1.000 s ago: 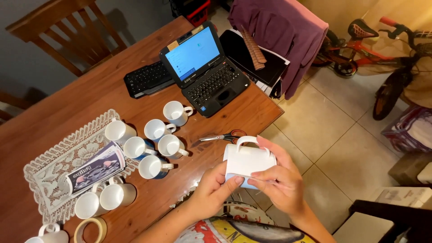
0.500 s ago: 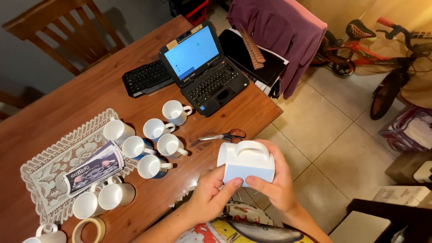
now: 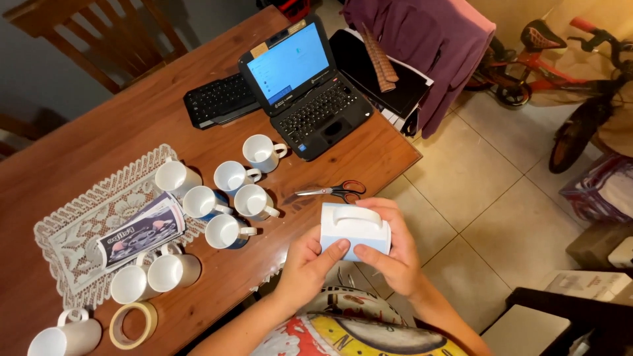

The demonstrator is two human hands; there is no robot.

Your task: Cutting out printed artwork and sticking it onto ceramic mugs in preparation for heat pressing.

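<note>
Just off the table's near edge, above the person's lap, both hands close around a white mug (image 3: 355,231) held on its side with the handle facing up. The left hand (image 3: 306,262) wraps the mug's lower left side, thumb pressed flat on its front face; the right hand (image 3: 393,254) cups the right end, thumb on the front and fingers curled round the back. The mug sits between the two palms, touching both, so neither hand is spread open. Its mouth and base are covered by the hands, and the fingers behind it cannot be seen.

Just beyond the hands, a pair of scissors (image 3: 331,192) lies on the wooden table (image 3: 119,132). Farther left stands a cluster of white mugs (image 3: 231,191), some on a lace mat (image 3: 86,231) with a printed sheet (image 3: 140,229). A tape roll (image 3: 132,324) lies near the table's edge. Well beyond the hands, an open laptop (image 3: 303,89) sits beside a black keyboard (image 3: 217,100).
</note>
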